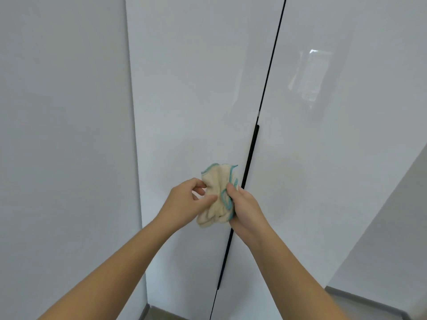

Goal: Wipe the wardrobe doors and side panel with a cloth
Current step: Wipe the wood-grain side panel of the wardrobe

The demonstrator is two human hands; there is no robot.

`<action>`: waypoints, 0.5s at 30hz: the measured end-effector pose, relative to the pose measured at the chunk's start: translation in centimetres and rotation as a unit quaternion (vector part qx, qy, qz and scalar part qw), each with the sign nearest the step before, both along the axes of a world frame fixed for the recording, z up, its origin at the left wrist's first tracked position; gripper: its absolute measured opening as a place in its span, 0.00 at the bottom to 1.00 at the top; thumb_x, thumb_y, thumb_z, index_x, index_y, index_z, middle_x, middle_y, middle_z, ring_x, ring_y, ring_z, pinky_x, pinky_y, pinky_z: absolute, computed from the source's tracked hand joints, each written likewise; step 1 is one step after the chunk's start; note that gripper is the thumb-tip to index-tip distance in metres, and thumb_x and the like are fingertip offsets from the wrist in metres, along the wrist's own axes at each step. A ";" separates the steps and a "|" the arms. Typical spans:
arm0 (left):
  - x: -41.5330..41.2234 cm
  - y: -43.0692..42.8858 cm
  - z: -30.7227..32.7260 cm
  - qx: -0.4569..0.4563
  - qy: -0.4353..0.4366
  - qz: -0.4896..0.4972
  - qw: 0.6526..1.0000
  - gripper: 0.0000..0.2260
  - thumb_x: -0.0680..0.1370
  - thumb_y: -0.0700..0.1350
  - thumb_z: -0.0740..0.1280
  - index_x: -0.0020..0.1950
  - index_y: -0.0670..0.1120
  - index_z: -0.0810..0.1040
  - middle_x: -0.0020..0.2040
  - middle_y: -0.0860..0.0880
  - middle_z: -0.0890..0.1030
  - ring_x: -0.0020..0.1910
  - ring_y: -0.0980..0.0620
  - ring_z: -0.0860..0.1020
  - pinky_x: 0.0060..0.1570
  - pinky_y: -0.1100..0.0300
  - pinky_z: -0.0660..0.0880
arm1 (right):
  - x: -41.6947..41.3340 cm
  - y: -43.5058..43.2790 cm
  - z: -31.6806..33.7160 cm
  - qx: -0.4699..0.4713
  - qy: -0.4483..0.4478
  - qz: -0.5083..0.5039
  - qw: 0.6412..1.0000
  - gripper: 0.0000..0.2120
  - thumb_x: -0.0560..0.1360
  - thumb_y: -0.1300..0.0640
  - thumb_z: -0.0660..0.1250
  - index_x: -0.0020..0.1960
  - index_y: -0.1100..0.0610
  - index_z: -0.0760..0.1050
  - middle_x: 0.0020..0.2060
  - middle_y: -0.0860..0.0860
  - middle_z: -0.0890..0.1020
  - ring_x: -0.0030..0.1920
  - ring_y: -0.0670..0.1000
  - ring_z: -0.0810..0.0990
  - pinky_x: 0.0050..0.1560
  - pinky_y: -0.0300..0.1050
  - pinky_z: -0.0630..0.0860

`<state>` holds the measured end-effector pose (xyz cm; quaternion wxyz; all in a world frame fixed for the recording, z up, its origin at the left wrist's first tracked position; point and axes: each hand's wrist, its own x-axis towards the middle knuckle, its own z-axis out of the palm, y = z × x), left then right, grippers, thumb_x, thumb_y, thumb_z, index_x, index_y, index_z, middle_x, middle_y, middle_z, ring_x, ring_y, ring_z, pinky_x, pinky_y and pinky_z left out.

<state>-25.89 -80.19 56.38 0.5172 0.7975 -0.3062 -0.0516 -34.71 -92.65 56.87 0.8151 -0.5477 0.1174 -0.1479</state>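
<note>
While both hands bunch it before the wardrobe doors (pixel 196 88), the cloth (pixel 217 197) looks soft and light; right hand (pixel 245 209) clamps it, left hand (pixel 187 199) pinches its edge.

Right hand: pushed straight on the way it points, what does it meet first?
The right hand grips the cloth, so that leads; past it, likely the left wardrobe door beside the black handle. Depth is unclear.

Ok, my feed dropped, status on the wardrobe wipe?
Left hand and right hand both hold the cloth, bunched. Cloth in front of the door gap. Nothing in the way.
</note>
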 end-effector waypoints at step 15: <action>-3.0 20.5 -2.6 -0.170 0.064 0.307 0.934 0.06 0.78 0.37 0.60 0.45 0.46 0.73 0.34 0.51 0.72 0.35 0.53 0.71 0.38 0.57 0.71 | 4.1 16.0 -1.4 -0.020 0.032 0.294 0.955 0.12 0.82 0.61 0.57 0.61 0.63 0.76 0.53 0.56 0.83 0.51 0.53 0.82 0.51 0.48 0.79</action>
